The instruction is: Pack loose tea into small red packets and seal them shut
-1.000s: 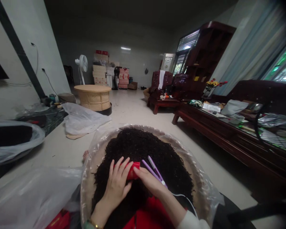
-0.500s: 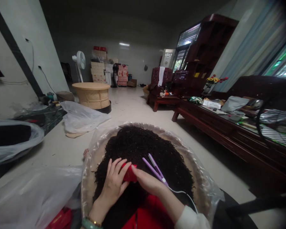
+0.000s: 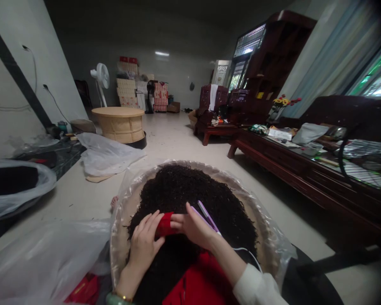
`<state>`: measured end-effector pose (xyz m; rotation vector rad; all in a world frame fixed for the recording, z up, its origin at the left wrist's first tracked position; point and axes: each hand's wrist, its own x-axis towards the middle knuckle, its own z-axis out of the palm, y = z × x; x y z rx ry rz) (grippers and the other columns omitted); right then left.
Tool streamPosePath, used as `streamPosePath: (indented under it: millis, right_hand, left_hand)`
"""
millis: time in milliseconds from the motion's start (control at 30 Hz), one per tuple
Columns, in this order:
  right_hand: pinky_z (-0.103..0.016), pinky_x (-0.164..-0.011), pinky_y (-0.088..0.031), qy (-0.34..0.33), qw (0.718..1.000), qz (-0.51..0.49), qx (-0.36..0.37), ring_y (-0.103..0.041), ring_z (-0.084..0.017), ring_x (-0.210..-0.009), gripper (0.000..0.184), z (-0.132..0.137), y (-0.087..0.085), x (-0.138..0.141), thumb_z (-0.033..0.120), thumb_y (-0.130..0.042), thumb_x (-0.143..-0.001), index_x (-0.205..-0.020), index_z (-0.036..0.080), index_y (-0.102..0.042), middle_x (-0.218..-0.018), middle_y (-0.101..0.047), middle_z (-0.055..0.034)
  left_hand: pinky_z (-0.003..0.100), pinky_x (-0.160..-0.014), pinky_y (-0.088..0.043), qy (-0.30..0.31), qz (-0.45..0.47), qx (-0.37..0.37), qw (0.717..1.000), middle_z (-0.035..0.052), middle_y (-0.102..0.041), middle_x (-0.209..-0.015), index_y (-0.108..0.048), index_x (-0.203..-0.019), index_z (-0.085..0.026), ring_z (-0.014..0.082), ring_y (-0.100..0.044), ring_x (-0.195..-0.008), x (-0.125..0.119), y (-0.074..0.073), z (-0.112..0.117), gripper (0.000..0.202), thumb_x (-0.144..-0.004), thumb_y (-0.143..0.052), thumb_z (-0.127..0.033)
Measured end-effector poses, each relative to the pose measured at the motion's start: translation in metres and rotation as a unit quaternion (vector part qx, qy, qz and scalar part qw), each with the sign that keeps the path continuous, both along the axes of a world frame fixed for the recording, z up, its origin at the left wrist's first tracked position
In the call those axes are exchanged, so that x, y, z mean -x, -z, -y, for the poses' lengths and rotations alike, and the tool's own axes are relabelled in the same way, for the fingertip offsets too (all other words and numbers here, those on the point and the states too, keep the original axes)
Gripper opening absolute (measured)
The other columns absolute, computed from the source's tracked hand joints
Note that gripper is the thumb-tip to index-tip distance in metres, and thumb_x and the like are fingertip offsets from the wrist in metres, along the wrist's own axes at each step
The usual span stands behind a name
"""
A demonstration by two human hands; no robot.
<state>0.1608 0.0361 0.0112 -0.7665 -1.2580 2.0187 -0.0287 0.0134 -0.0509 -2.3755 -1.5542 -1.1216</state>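
A wide round basket (image 3: pixel 120 216) lined with clear plastic sits in front of me, heaped with dark dried leaves (image 3: pixel 190 190). Over the heap both my hands pinch a small red packet (image 3: pixel 165 225). My left hand (image 3: pixel 143 243) wraps its left end with curled fingers. My right hand (image 3: pixel 195 228) grips its right end with thumb and fingers. A purple clamp-like tool (image 3: pixel 206 218) with a white cord lies on the leaves just behind my right hand. More red packaging (image 3: pixel 197 286) lies at the near edge below my wrists.
Clear plastic sheeting (image 3: pixel 44 262) spreads at my lower left, another plastic-lined basket (image 3: pixel 15 186) further left. A long dark wooden table (image 3: pixel 305 169) runs along the right. A round woven stand (image 3: pixel 120 123), a fan (image 3: pixel 100 80) and stacked boxes stand at the back.
Both hands with the red packet have shifted slightly toward me and left. The right thumb has risen and the packet is now squeezed narrower between the hands.
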Motion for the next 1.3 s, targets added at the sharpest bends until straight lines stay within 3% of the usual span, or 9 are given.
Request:
streamPosePath:
  millis: [100, 200, 367, 433, 533, 667, 833, 1033, 1300]
  right_hand:
    - [-0.048, -0.093, -0.04, 0.096, 0.995, 0.017, -0.012, -0.063, -0.03, -0.102, 0.084, -0.011, -0.001, -0.018, 0.08, -0.025, -0.079, -0.113, 0.013, -0.063, -0.104, -0.07, -0.0178]
    - [-0.05, -0.101, -0.036, 0.208, 0.946, 0.18, -0.169, -0.054, -0.031, -0.118, 0.07, -0.01, 0.011, -0.026, 0.071, -0.04, -0.082, -0.124, 0.017, -0.057, -0.126, -0.06, -0.0172]
    - [-0.057, -0.113, -0.014, 0.065, 0.769, 0.483, -0.414, -0.006, -0.038, -0.143, 0.095, 0.007, 0.04, -0.012, 0.055, -0.071, -0.069, -0.147, 0.022, -0.029, -0.157, -0.012, -0.0159]
    - [-0.061, -0.112, -0.011, 0.036, 0.709, 0.539, -0.453, -0.002, -0.042, -0.143, 0.103, 0.006, 0.045, -0.002, 0.058, -0.074, -0.064, -0.148, 0.023, -0.026, -0.157, -0.009, -0.0172]
    - [-0.063, -0.11, -0.013, 0.036, 0.659, 0.565, -0.495, -0.008, -0.044, -0.141, 0.102, -0.007, 0.045, 0.014, 0.065, -0.07, -0.064, -0.148, 0.024, -0.028, -0.156, -0.014, -0.019]
    - [-0.061, -0.107, -0.021, 0.011, 0.631, 0.566, -0.531, -0.024, -0.043, -0.137, 0.085, -0.026, 0.037, 0.03, 0.068, -0.061, -0.072, -0.141, 0.022, -0.041, -0.149, -0.033, -0.0199]
    - [-0.051, -0.099, -0.035, -0.043, 0.582, 0.546, -0.601, -0.043, -0.035, -0.119, 0.056, -0.016, 0.03, 0.03, 0.06, -0.058, -0.079, -0.114, 0.017, -0.062, -0.124, -0.055, -0.0177]
    - [-0.056, -0.102, -0.028, -0.045, 0.563, 0.512, -0.647, -0.03, -0.037, -0.13, 0.06, -0.002, 0.036, 0.025, 0.065, -0.054, -0.08, -0.126, 0.025, -0.054, -0.137, -0.045, -0.012]
    - [-0.04, -0.081, -0.042, -0.044, 0.564, 0.522, -0.638, -0.051, -0.027, -0.098, 0.027, -0.008, 0.044, 0.025, 0.04, -0.064, -0.081, -0.097, 0.018, -0.064, -0.103, -0.061, -0.0116]
  left_hand:
    - [0.043, -0.093, -0.05, -0.017, 0.049, 0.008, 0.999, 0.0098, -0.064, -0.125, -0.051, -0.127, -0.019, 0.0262, -0.059, -0.112, 0.008, 0.005, -0.005, 0.056, -0.072, -0.057, -0.01]
    - [0.042, -0.093, -0.051, -0.048, 0.092, 0.023, 0.994, 0.0096, -0.065, -0.122, -0.051, -0.125, -0.02, 0.0254, -0.062, -0.109, 0.014, 0.007, -0.008, 0.052, -0.074, -0.058, -0.015]
    - [0.044, -0.089, -0.053, -0.081, 0.126, 0.028, 0.988, 0.0095, -0.068, -0.112, -0.055, -0.118, -0.019, 0.0267, -0.064, -0.102, 0.014, 0.008, -0.009, 0.047, -0.072, -0.06, -0.02]
    - [0.045, -0.088, -0.053, -0.086, 0.134, 0.03, 0.987, 0.0098, -0.068, -0.108, -0.056, -0.115, -0.018, 0.0276, -0.063, -0.101, 0.012, 0.008, -0.01, 0.045, -0.07, -0.061, -0.022]
    - [0.046, -0.086, -0.053, -0.087, 0.153, 0.041, 0.984, 0.0099, -0.068, -0.104, -0.057, -0.111, -0.018, 0.0279, -0.064, -0.097, 0.011, 0.007, -0.012, 0.043, -0.069, -0.062, -0.024]
    - [0.045, -0.084, -0.054, -0.104, 0.182, 0.06, 0.976, 0.0099, -0.067, -0.102, -0.058, -0.109, -0.018, 0.0279, -0.064, -0.096, 0.013, 0.007, -0.014, 0.041, -0.069, -0.062, -0.029]
    - [0.039, -0.074, -0.057, -0.113, 0.244, 0.106, 0.957, 0.0107, -0.066, -0.106, -0.056, -0.113, -0.018, 0.0252, -0.065, -0.091, 0.017, 0.012, -0.014, 0.047, -0.07, -0.061, -0.035]
    - [0.038, -0.072, -0.058, -0.108, 0.272, 0.129, 0.947, 0.0116, -0.064, -0.109, -0.053, -0.115, -0.018, 0.0239, -0.066, -0.088, 0.015, 0.015, -0.017, 0.05, -0.071, -0.062, -0.038]
    - [0.039, -0.073, -0.058, -0.077, 0.252, 0.123, 0.957, 0.0115, -0.065, -0.106, -0.053, -0.116, -0.017, 0.0242, -0.065, -0.091, 0.012, 0.009, -0.014, 0.047, -0.072, -0.061, -0.033]
